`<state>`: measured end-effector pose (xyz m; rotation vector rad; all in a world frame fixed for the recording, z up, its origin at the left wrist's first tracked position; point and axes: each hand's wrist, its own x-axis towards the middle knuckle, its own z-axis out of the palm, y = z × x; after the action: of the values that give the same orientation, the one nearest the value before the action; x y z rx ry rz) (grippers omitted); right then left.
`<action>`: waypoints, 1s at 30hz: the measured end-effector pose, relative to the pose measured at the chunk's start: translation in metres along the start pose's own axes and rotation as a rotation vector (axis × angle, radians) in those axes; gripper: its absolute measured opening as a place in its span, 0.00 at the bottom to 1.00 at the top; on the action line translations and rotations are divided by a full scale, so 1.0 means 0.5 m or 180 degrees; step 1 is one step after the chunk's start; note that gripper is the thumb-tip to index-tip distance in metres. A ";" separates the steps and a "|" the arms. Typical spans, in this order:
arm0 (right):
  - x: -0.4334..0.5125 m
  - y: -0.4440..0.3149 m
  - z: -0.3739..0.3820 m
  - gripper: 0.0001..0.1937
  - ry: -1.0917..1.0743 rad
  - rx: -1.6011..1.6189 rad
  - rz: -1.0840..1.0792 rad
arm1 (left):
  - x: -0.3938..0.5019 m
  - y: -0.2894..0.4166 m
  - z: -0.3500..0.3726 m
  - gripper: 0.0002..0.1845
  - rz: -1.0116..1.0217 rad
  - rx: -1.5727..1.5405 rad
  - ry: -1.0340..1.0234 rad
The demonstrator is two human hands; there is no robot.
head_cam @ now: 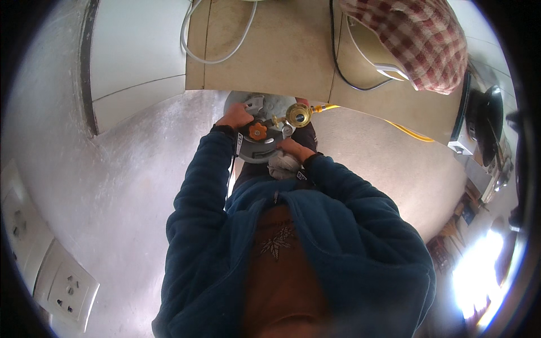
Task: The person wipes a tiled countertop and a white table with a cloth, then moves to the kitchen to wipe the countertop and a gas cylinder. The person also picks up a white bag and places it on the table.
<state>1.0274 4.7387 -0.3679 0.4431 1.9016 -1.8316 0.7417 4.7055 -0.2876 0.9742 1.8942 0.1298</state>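
Note:
A grey gas cylinder (258,152) stands on the floor between my legs, partly under the counter edge. My left hand (236,116) grips the cylinder's collar (255,104) on its left side. On top sits an orange valve handwheel (258,132). To its right, a brass gas regulator (298,115) is joined to the valve, with a small pressure gauge (287,130) below it. My right hand (294,148) is at the collar's near right side, just under the gauge. It holds a bunched grey cloth (284,164); its fingertips are partly hidden.
A yellow gas hose (325,108) runs right from the regulator beneath the tan tiled counter (270,55). White and black cables, plus a checked cloth cover (418,42), lie on the counter. A stove with a black wok (486,122) is at right. Wall sockets (67,291) are lower left.

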 end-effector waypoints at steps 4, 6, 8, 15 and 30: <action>-0.015 0.043 0.011 0.12 -0.0067 -0.0095 -0.0066 | -0.021 0.033 0.020 0.30 0.0097 -0.0047 0.0013; -0.026 0.054 0.015 0.13 -0.0305 -0.0674 -0.0058 | -0.029 0.050 0.026 0.30 0.0109 0.0002 -0.0088; -0.038 0.056 0.017 0.14 -0.0330 -0.0633 0.0154 | -0.030 0.062 0.028 0.30 0.0092 -0.0050 -0.0254; -0.044 0.021 0.018 0.09 0.0153 0.0145 0.0733 | -0.018 0.048 0.028 0.31 0.0093 0.0036 -0.0160; -0.041 -0.085 -0.046 0.23 -0.0208 0.1515 0.1546 | 0.002 0.017 -0.021 0.29 -0.0012 0.0167 -0.0030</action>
<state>1.0198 4.7607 -0.3209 0.8990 1.1606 -1.9053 0.7379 4.7149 -0.2786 1.0049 1.8990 0.0733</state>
